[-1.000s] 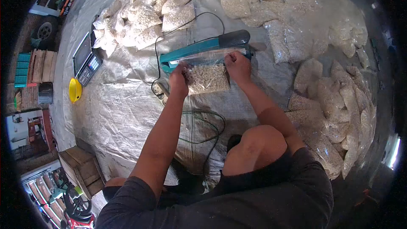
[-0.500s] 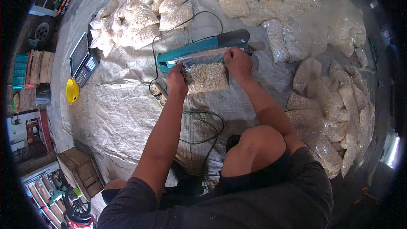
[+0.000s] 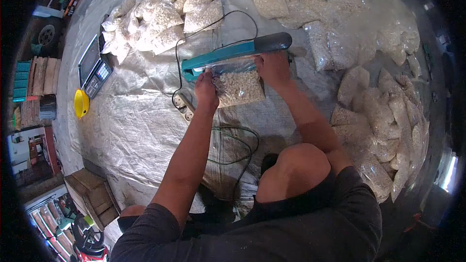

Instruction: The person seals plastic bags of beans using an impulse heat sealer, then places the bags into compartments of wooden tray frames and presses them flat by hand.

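Observation:
A clear plastic bag of pale pieces lies in front of a teal sealer with a black-ended arm. My left hand pinches the bag's upper left corner. Fingers of my right hand are closed on its upper right corner, close below the black end of the sealer arm. The bag's upper edge lies along the sealer, under or against the arm; the exact contact is hard to make out.
Filled bags lie in piles at upper left, upper right and right. Left are a scale, a yellow bowl and a wooden box. A power strip and green cable lie nearer.
The sealer's arm looks slightly lower over the bag's upper edge at the right. My right hand has shifted slightly up toward its black end. Both hands keep their hold on the bag.

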{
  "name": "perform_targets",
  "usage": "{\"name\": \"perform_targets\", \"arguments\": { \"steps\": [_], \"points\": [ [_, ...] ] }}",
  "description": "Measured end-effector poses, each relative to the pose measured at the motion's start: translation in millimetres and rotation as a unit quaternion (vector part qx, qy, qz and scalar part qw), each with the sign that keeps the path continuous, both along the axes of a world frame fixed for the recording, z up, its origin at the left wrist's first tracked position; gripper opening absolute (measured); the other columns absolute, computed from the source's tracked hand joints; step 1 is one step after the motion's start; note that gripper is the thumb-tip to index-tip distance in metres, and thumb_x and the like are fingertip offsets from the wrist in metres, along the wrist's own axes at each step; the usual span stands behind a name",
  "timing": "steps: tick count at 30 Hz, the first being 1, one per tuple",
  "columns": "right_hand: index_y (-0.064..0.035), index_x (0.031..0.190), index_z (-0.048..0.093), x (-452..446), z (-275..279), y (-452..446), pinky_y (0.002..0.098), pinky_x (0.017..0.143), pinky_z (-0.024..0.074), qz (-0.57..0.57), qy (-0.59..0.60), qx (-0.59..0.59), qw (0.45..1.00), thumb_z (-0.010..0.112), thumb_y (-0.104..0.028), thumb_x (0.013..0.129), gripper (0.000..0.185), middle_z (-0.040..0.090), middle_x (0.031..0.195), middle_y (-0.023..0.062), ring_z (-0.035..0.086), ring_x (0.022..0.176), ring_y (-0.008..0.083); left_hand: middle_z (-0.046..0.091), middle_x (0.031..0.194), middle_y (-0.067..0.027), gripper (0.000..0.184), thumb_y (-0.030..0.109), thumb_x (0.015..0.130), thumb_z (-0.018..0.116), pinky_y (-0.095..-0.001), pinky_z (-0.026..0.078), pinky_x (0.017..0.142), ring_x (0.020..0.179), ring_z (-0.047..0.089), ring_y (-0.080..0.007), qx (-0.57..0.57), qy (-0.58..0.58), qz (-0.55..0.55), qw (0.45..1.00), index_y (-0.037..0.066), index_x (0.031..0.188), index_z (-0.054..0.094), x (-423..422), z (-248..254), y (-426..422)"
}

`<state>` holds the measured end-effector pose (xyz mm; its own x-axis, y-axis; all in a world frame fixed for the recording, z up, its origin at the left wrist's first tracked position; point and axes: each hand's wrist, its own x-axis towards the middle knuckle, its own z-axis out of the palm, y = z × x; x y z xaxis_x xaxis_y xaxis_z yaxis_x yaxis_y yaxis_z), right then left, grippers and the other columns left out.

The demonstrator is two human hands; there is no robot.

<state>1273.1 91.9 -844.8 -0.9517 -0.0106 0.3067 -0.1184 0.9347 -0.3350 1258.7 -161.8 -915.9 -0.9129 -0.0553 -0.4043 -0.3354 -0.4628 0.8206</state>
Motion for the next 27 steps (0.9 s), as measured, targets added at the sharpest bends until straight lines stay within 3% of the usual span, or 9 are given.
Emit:
{"name": "perform_targets", "arguments": {
  "steps": [2,4,6,8,11,14,18,23,27],
  "points": [
    [-0.0138,0.112,0.072,-12,-7,6,0.0588,0.092,0.0503,0.001,-0.102,-0.049,0.994,0.071,-0.037,0.092,0.031,0.072,0.115,0.0166,0.067,0.106,0.0413,0.061,0.090,-0.0041,0.023,0.031,0.103,0.061,-0.0358,0.049,0.065,0.076,0.058,-0.0187,-0.019,-0.001,0.007,1.000,0.008,0.105,0.064,5,15,4],
    [-0.0138,0.113,0.073,-19,-28,7,0.0629,0.096,0.0459,-0.021,0.025,-0.038,0.999,0.069,-0.042,0.092,0.036,0.072,0.116,0.0162,0.065,0.112,0.0420,0.061,0.086,-0.0031,0.023,0.030,0.102,0.064,-0.0345,0.048,0.065,0.073,0.058,-0.0178,-0.042,0.010,0.011,0.999,0.007,0.102,0.065,4,17,3],
    [-0.0124,0.118,0.071,-30,-29,12,0.0627,0.103,0.0419,-0.031,-0.015,-0.011,0.999,0.064,-0.047,0.093,0.043,0.070,0.123,0.0181,0.062,0.120,0.0419,0.060,0.082,-0.0021,0.022,0.028,0.101,0.066,-0.0332,0.047,0.065,0.070,0.057,-0.0165,-0.072,0.033,0.011,0.997,0.006,0.098,0.066,-3,-4,-3],
    [-0.0095,0.127,0.068,-37,-12,18,0.0580,0.112,0.0382,-0.031,-0.222,0.029,0.974,0.056,-0.051,0.096,0.053,0.065,0.135,0.0222,0.056,0.131,0.0409,0.060,0.080,0.0010,0.023,0.028,0.100,0.069,-0.0301,0.043,0.067,0.071,0.051,-0.0123,-0.079,0.028,0.031,0.996,0.008,0.089,0.066,1,2,3],
    [-0.0081,0.129,0.067,-39,-2,19,0.0580,0.113,0.0376,-0.009,-0.241,0.052,0.969,0.050,-0.058,0.097,0.062,0.063,0.139,0.0205,0.056,0.132,0.0406,0.059,0.079,0.0028,0.024,0.028,0.100,0.072,-0.0283,0.040,0.068,0.071,0.048,-0.0093,-0.082,0.023,0.047,0.995,0.008,0.086,0.066,-1,3,6],
    [-0.0153,0.125,0.071,-32,1,15,0.0636,0.110,0.0388,-0.059,-0.218,0.036,0.974,0.059,-0.052,0.092,0.051,0.070,0.131,0.0141,0.061,0.125,0.0435,0.059,0.077,0.0032,0.024,0.028,0.099,0.072,-0.0281,0.039,0.067,0.071,0.047,-0.0086,-0.089,0.032,0.049,0.994,0.008,0.087,0.067,2,0,3],
    [-0.0173,0.126,0.071,-37,2,22,0.0612,0.110,0.0404,0.009,-0.188,0.063,0.980,0.057,-0.052,0.095,0.049,0.069,0.134,0.0132,0.061,0.126,0.0421,0.065,0.083,-0.0018,0.015,0.018,0.100,0.068,-0.0309,0.048,0.064,0.071,0.059,-0.0134,-0.086,0.038,0.042,0.995,0.003,0.096,0.069,0,1,3],
    [-0.0163,0.131,0.067,-37,-5,21,0.0614,0.107,0.0422,0.000,-0.173,0.084,0.981,0.064,-0.048,0.092,0.051,0.064,0.139,0.0149,0.058,0.129,0.0416,0.064,0.081,-0.0011,0.015,0.019,0.099,0.070,-0.0317,0.048,0.061,0.069,0.060,-0.0132,-0.075,0.016,0.042,0.996,0.004,0.098,0.069,-1,3,1],
    [-0.0120,0.125,0.068,-13,-1,9,0.0596,0.103,0.0444,-0.013,-0.008,0.049,0.999,0.070,-0.038,0.090,0.043,0.067,0.128,0.0181,0.060,0.122,0.0427,0.063,0.078,-0.0004,0.014,0.019,0.098,0.072,-0.0300,0.047,0.061,0.067,0.059,-0.0113,-0.053,0.008,0.049,0.997,0.006,0.096,0.068,-1,3,0]
  ]
}}
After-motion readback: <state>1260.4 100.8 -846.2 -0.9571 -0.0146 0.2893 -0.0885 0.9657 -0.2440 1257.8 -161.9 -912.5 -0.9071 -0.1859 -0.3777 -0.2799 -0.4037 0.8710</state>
